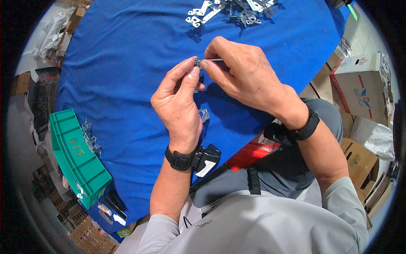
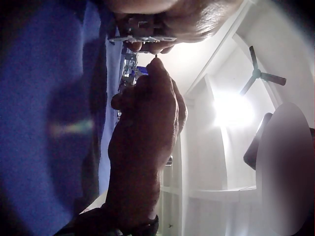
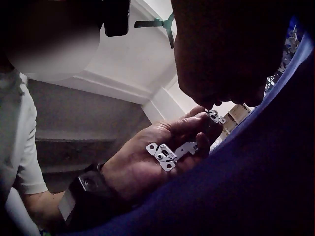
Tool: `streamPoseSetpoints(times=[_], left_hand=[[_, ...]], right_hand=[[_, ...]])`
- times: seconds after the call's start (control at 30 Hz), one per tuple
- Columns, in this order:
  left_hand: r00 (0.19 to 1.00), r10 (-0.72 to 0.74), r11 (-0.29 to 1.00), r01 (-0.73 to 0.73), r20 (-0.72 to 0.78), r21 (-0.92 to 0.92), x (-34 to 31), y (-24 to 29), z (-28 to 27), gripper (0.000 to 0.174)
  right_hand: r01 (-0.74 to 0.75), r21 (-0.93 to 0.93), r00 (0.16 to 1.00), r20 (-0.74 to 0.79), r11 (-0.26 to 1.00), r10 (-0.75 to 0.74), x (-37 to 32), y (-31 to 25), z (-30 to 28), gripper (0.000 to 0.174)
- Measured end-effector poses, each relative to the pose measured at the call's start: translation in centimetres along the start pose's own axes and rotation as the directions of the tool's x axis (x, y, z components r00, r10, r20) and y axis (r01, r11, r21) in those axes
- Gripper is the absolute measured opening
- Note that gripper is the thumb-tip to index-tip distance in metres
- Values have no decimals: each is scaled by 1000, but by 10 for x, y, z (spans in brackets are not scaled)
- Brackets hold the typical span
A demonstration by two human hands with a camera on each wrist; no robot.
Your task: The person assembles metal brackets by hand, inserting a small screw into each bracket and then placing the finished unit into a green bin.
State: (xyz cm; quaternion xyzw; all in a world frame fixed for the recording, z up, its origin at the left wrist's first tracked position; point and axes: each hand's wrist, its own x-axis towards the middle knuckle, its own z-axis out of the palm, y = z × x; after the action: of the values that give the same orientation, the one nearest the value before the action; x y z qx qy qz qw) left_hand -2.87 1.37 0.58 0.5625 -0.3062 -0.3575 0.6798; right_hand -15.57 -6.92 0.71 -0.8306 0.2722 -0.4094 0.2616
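Observation:
My left hand (image 1: 178,95) pinches a small metal fitting (image 1: 197,63) between thumb and index finger. In the right wrist view that fitting shows as a plate with holes at the fingertips, and a second metal bracket (image 3: 162,156) with round holes lies against the palm below it. From the other side, my right hand (image 1: 251,72) pinches a thin metal strip (image 1: 213,60), whose end meets the fitting at the left fingertips. The right hand is dark in its own wrist view, hiding most of the strip there.
Several metal brackets (image 1: 243,10) lie heaped at the far side of the blue cloth (image 1: 127,55). To the left, a green bin (image 1: 80,156) stands beside more metal fittings (image 1: 91,137). Cartons (image 1: 359,84) stand on the floor at right, past the table edge.

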Motion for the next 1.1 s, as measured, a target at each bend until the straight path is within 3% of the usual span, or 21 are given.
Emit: streamPoseSetpoints(times=[0.1, 0.2, 0.27, 0.4, 0.47, 0.67, 0.8, 0.9, 0.97, 1.1], left_hand=[[1000, 6, 1000, -6, -6, 14, 0, 0, 0, 19], [1000, 12, 1000, -11, -1, 24, 0, 0, 0, 19], [1000, 6, 1000, -6, 4, 19, 0, 1, 0, 19], [1000, -3, 1000, 3, -13, 6, 0, 0, 0, 19], [1000, 3, 1000, -3, -17, 12, 0, 1, 0, 19], [1000, -7, 1000, 7, -20, 4, 0, 1, 1, 19], [1000, 4, 1000, -4, -11, -1, 0, 1, 0, 18], [1000, 3, 1000, -3, -13, 8, 0, 1, 0, 18], [1000, -4, 1000, 4, -13, 6, 0, 1, 1, 18], [1000, -3, 1000, 3, -20, 6, 0, 0, 1, 19]], right_hand=[[-21, 4, 999, 34, 1000, 21, -1, 1, -2, 19], [9, -155, 994, 112, 988, 9, -1, 4, -1, 18], [1, 39, 1000, 16, 999, -2, 0, 3, 1, 17], [-17, 43, 1000, 15, 999, 16, 1, 1, -2, 22], [-70, -94, 987, 139, 993, 83, 1, 0, -6, 21], [-46, 61, 999, 13, 997, 46, 1, 3, 0, 24], [-45, 51, 999, 31, 998, 43, 1, 1, -3, 22], [-68, -106, 985, 148, 992, 83, 1, 3, -5, 21], [-46, 53, 998, 32, 998, 44, 1, 3, -1, 22], [-52, 41, 998, 44, 998, 50, 2, 2, -5, 22]])
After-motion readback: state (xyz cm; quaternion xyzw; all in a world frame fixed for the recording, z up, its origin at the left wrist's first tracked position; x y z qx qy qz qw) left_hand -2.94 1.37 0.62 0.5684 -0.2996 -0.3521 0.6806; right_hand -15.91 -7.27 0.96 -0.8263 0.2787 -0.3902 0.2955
